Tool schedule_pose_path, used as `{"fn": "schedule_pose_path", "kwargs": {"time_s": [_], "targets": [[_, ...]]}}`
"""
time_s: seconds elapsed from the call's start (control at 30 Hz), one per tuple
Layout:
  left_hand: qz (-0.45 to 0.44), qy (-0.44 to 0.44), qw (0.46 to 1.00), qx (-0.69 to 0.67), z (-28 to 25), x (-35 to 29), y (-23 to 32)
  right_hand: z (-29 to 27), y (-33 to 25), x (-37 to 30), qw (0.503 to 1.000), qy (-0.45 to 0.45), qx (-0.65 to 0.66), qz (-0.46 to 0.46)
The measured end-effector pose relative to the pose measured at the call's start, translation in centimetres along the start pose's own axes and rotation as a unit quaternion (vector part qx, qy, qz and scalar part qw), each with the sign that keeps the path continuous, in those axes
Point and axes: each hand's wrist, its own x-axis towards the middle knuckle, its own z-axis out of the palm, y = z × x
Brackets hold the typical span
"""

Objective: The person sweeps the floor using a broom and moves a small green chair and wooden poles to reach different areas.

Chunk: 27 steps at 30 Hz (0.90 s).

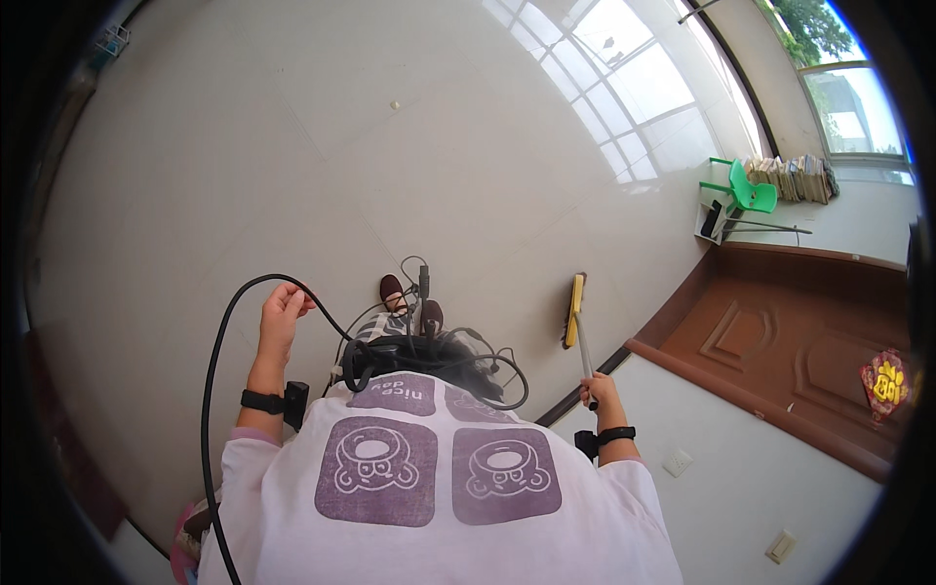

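Note:
My right hand point(601, 390) is closed around the grey handle of a broom point(578, 302). The broom's long yellow head rests on the floor, in front of the hand and close to the wall, its dark side facing left. My left hand point(283, 310) is raised out to the left with its fingers curled together. A thick black cable point(216, 336) arcs past the fingertips; whether they hold anything is hidden. That cable runs down to a black pack with looped wires point(419, 356) at my waist.
Pale glossy floor tiles point(292, 185) spread ahead, with a small light bit point(395, 104) lying on them. A brown door point(770, 341) is at the right. Beyond it stand a green chair point(751, 190) and a row of stacked books point(799, 178) beneath a window.

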Motion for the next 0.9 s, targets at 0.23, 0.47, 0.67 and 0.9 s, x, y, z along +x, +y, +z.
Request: {"fn": "schedule_pose_path", "kwargs": {"time_s": [0.23, 0.47, 0.67, 0.9], "targets": [[-0.041, 0.074, 0.996, -0.003, -2.4, -2.6, -2.8, 10.2, -6.7, -2.2, 0.985, -0.117, -0.114, -0.057], [-0.051, 0.068, 0.995, -0.05, -1.4, -3.5, -4.5, 20.8, -14.2, -5.1, 0.95, -0.247, -0.161, -0.1], [-0.018, 0.086, 0.996, -0.034, -2.2, -4.3, -3.5, 20.3, -16.5, -4.1, 0.935, -0.333, -0.077, -0.092], [-0.072, 0.157, 0.985, -0.015, -1.2, -4.5, -2.7, 11.9, -14.6, -6.4, 0.906, -0.258, -0.242, -0.232]]}}
